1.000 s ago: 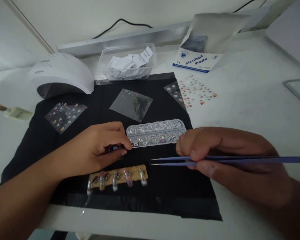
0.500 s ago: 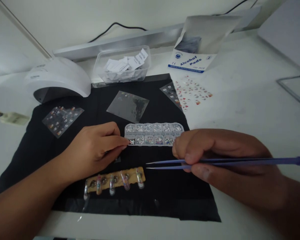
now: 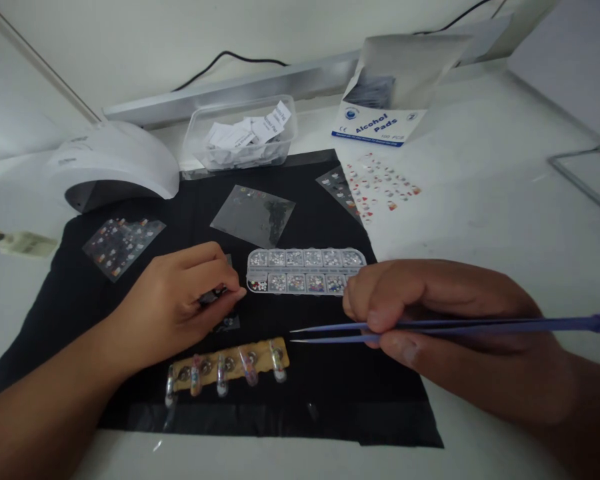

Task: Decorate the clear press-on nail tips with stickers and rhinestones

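My right hand (image 3: 460,340) grips purple tweezers (image 3: 330,332), their two pale tips pointing left and slightly apart. Its curled fingers cover the right end of a clear rhinestone case (image 3: 306,271) with two rows of small compartments full of gems. Just left of that case is my left hand (image 3: 180,300), thumb and index fingertip together; whatever might be between them is too small to make out. Below the tweezer tips and my left hand, several decorated false nails (image 3: 250,368) are fixed across a yellowish strip (image 3: 210,371). Part of a small dark sheet (image 3: 227,323) shows under my left hand.
A black cloth (image 3: 330,400) covers part of the white table. Sticker sheets (image 3: 125,247) lie on it, one overhanging its right edge. Behind stand a white nail lamp (image 3: 125,153), a plastic tub (image 3: 250,160) of white packets and an open alcohol pads box (image 3: 375,127).
My left fingertips have drawn back from the case's lower left compartment and now sit beside its edge. My right hand keeps its hold on the tweezers. The view has shifted slightly.
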{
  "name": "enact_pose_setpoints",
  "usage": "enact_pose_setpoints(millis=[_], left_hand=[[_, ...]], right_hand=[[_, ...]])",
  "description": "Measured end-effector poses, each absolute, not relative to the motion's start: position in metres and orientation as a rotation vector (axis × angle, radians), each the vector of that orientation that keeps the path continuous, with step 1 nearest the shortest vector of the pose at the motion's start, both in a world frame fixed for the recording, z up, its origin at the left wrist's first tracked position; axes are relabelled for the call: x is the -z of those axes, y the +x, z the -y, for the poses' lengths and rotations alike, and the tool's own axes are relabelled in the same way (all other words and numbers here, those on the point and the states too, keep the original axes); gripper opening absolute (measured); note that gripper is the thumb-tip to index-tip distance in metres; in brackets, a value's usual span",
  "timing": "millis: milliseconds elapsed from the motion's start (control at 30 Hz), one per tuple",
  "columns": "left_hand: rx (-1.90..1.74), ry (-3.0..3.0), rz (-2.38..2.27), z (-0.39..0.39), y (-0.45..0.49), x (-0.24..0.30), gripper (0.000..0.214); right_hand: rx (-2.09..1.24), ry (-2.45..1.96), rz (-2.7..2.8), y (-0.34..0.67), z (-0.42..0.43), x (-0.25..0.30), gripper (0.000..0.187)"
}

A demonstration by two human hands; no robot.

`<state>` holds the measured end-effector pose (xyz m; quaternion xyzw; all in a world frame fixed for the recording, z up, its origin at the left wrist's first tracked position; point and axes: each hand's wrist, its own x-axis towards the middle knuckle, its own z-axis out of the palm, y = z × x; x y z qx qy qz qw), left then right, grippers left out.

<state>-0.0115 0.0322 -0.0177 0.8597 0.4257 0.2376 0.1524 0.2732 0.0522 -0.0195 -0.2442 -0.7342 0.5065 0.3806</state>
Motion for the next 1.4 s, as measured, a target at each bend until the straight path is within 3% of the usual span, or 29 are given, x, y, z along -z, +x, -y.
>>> enact_pose_setpoints(millis=[333,433,633,767,867,1100,1400], left_hand=[[-0.659,2.477,-1.273,-0.031,-0.022,0.011,0.018],[-0.683,2.415,-1.342,-0.033,-0.023,0.010,0.010],[-0.802,2.293,-1.377,-0.034,-0.024,0.010,0.041],[-0.704,2.324,-1.244,-0.033,-0.018,0.013,0.010],[-0.584,2.433,-1.130,-0.034,-0.014,0.015,0.027],[-0.352,2.644,-1.077,-0.034,-0.013,0.020,0.034],[-0.007,2.827,-1.097,-0.033,-0.020,0.024,0.072]], right_hand=[[-1.275,-0.621,1.869,0.275,-0.054,0.021,0.013],[-1.272,-0.619,1.862,0.277,-0.053,0.021,0.010],[-1.113,-0.740,1.683,0.279,-0.053,0.018,0.004],[-0.998,-0.669,1.586,0.277,-0.059,0.023,0.012],[-1.030,-0.674,1.611,0.278,-0.061,0.029,0.011],[-0.793,-0.559,2.096,0.276,-0.062,0.026,0.022],[-0.835,-0.703,2.549,0.267,-0.064,0.021,0.011]])
